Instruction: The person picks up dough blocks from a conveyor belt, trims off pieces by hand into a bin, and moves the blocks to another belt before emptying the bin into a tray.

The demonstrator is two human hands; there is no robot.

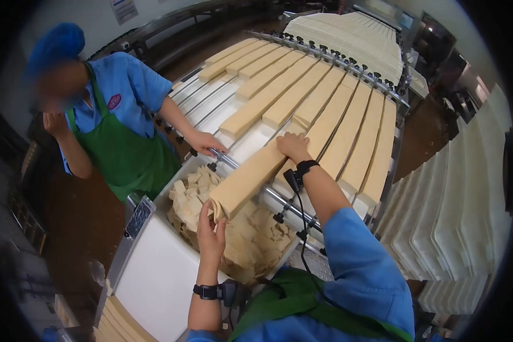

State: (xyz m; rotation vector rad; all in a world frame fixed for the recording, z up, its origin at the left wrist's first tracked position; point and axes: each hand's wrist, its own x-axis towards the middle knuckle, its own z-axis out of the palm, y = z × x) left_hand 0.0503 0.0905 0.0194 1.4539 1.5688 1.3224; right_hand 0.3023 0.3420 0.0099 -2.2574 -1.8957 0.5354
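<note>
A long stack of pale dough sheets reaches over the metal rail at the front of the slotted table, its near end tilted out above a bin. My left hand cups that near end, where a few sheets curl away from the rest. The far end is gripped from above by my right hand. Below the stack, the bin is heaped with loose dough pieces. Both hands are closed on the same stack, and part of its underside is hidden.
More dough stacks lie in parallel lanes on the table. A co-worker's hand rests at the rail on the left. White trays are piled on the right. A white surface stands beside the bin.
</note>
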